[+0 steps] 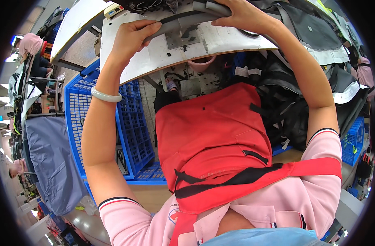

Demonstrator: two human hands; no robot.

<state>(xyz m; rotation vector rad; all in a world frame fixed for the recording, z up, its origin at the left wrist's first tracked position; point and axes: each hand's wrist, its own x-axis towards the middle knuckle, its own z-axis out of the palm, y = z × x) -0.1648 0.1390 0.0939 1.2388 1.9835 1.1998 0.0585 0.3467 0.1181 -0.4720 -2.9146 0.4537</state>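
Note:
A long dark grey strip, which looks like padded fabric, bows across the far part of the white worktable. Its left end is pinched between the thumb and fingers of my left hand. Farther along it, at the upper right, my right hand grips the strip, with the thumb toward me; some of its fingers run out at the picture's top edge. Beneath the strip a metal plate is set into the tabletop. Part of a dark machine shows beyond, mostly cut off.
Blue plastic crates stand at my left, below the table. Black and grey fabric pieces lie heaped on my right. Under the table sits a pink bucket. A red apron covers my lap. Dark scraps dot the tabletop.

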